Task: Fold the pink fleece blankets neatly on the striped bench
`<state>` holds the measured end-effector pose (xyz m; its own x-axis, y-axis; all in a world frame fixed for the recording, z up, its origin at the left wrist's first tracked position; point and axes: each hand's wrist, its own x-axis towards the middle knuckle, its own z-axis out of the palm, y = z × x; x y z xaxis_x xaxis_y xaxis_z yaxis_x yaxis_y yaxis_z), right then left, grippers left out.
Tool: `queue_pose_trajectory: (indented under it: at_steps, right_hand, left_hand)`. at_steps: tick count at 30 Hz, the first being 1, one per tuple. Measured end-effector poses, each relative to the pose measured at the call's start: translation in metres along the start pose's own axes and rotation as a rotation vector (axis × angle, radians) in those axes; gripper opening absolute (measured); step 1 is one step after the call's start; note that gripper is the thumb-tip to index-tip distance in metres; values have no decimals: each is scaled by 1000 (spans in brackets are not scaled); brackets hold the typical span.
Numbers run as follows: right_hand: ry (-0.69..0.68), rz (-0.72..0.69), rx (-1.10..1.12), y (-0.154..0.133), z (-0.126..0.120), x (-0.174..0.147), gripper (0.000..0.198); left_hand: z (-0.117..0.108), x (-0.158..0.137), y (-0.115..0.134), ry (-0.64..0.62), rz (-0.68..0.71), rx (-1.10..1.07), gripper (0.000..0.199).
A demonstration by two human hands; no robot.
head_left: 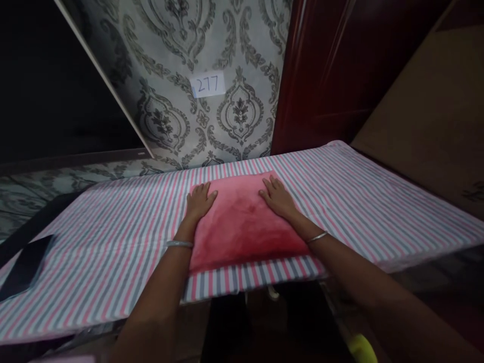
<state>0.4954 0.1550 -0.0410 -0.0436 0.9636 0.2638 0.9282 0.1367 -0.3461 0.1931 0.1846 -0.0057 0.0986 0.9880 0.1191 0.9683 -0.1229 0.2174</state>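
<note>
A pink-red cloth [242, 222], smooth or slightly plush, lies flat in a rough rectangle on a striped sheet [128, 222]. My left hand [200, 200] rests on its far left corner, fingers spread. On the far right corner lies my right hand [278, 195], palm down with the fingers apart. Neither hand grips anything. The cloth's near edge looks darker red and stops short of the sheet's front edge. Whether the cloth is folded in layers I cannot tell.
A dark flat object, perhaps a phone or tablet [28, 267], lies at the left. Behind are a patterned wall with a paper marked 277 [207, 84], a dark screen [64, 85], a red wooden panel [340, 65] and a brown board [431, 106] at the right.
</note>
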Motion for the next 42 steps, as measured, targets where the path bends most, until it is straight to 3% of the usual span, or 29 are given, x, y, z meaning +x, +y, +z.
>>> queue_pose_trajectory:
  at_steps: [6,12,15,17,20,24,29,42]
  right_hand:
    - [3,20,7,-4,-2,-2,66]
    - [-163,61,-21,-13,-30,1,63]
    - [-206,71,-36,-21,-48,-12,61]
    - [-171,-15,-46,-26,-54,-33,61]
    - [-141,-166,-56,-32,-52,-71,61]
    - [-113,-188,-94,-31,-38,-105,59]
    - [-25,-203,-115,-23,-26,-111,57]
    - [-27,-213,-121,-19,-26,-114,56]
  left_hand:
    - [-3,-4,5,0,-4,18,64]
    - [-26,-16,16,-18,3,107,64]
    - [-39,-41,21,-19,30,143,65]
    - [-41,-67,20,-3,77,157,65]
    - [-33,-108,15,13,148,178,65]
    - [-15,-139,6,-8,131,165,61]
    - [-2,-136,-4,24,146,120,59]
    - [9,-131,-15,73,164,-6,58]
